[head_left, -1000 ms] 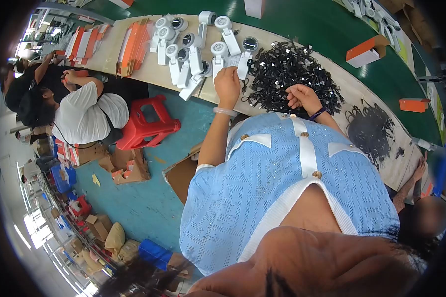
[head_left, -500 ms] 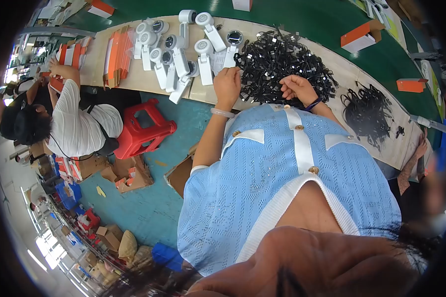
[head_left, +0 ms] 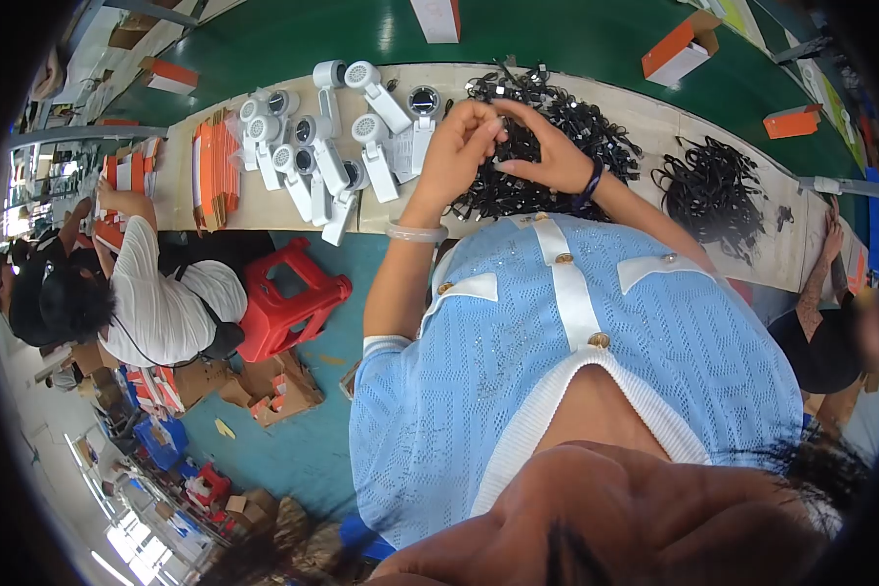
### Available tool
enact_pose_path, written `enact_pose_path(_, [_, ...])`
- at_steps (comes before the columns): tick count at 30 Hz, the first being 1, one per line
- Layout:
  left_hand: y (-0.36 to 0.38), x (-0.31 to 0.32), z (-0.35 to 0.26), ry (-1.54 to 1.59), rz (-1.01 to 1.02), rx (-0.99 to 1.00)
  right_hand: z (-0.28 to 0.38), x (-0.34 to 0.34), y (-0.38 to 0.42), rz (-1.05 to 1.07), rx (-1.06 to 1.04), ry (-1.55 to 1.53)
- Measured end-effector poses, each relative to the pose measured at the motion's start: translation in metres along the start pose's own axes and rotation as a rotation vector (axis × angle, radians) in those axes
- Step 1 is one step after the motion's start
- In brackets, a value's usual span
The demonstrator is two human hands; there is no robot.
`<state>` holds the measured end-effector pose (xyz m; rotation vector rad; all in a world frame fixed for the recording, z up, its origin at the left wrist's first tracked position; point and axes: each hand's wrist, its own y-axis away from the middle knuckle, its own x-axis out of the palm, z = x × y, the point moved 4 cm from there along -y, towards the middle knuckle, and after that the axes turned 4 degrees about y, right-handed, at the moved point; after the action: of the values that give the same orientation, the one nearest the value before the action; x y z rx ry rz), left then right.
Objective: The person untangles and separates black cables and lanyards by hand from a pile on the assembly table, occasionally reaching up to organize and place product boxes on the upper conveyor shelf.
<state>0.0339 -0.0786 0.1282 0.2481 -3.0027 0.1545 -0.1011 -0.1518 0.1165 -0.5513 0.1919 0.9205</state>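
Observation:
Over the near side of a big heap of black charging cables [head_left: 591,122], my two hands are close together. My left hand [head_left: 457,151] has its fingers curled in and closed; whatever is in them, if anything, is too small to make out. My right hand [head_left: 554,161] forms a wide C, thumb and forefinger well apart, its fingertips reaching close to the left hand's fingers. Nothing shows in its grip. Just left of my left hand, several white handheld fans [head_left: 376,156] lie in a group on the pale worktop [head_left: 518,73].
A smaller pile of black cables [head_left: 718,190] lies to the right. Orange-and-white boxes [head_left: 215,176] stand at the left, with more on the green conveyor [head_left: 557,34]. A co-worker [head_left: 171,303] sits left near a red stool [head_left: 288,298]. Another person's arm [head_left: 818,269] rests at the right edge.
My hands have come together above the cable heap: the right moved left and its fingers spread, while the left shifted slightly right. The camera view has tilted a little.

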Motion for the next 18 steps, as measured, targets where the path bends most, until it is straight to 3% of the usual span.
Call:
enact_pose_path(3, [0.002, 0.012, -0.067, 0.259, 0.043, 0.034, 0.014, 0.001, -0.024, 0.316, 0.039, -0.291])
enact_pose_path(7, [0.012, -0.001, -0.131, 0.515, -0.022, 0.323, 0.040, -0.006, -0.039, 0.390, 0.244, -0.525])
enact_pose_path(8, [0.015, -0.012, -0.134, 0.437, -0.115, 0.378, 0.051, -0.013, -0.040, 0.386, 0.312, -0.491])
enact_pose_path(10, [0.021, -0.033, -0.140, 0.274, -0.298, 0.485, 0.068, -0.025, -0.044, 0.289, 0.172, -0.319])
enact_pose_path(13, [0.033, -0.069, -0.111, -0.316, -0.708, 0.462, 0.094, -0.052, -0.046, 0.239, -0.023, -0.117])
enact_pose_path(17, [0.037, -0.067, -0.068, -0.778, -0.590, 0.082, 0.097, -0.057, -0.042, 0.266, 0.069, -0.181])
enact_pose_path(18, [0.037, -0.057, -0.062, -0.646, -0.537, 0.107, 0.095, -0.052, -0.040, 0.273, 0.081, -0.191])
